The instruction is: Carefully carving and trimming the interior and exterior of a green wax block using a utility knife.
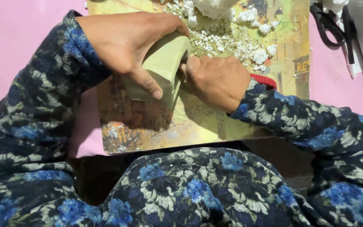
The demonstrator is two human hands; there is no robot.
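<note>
Both hands — left (124,44), right (217,80) — grip green block (162,63) mid-board (148,130).

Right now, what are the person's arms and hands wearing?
Both arms are in long, loose sleeves of dark navy cloth printed with blue and grey-white flowers: the left sleeve and the right sleeve. The same flowery cloth covers the lap. A red band peeks out at the right wrist. The left hand and right hand are bare, with no gloves and no rings that show.
</note>
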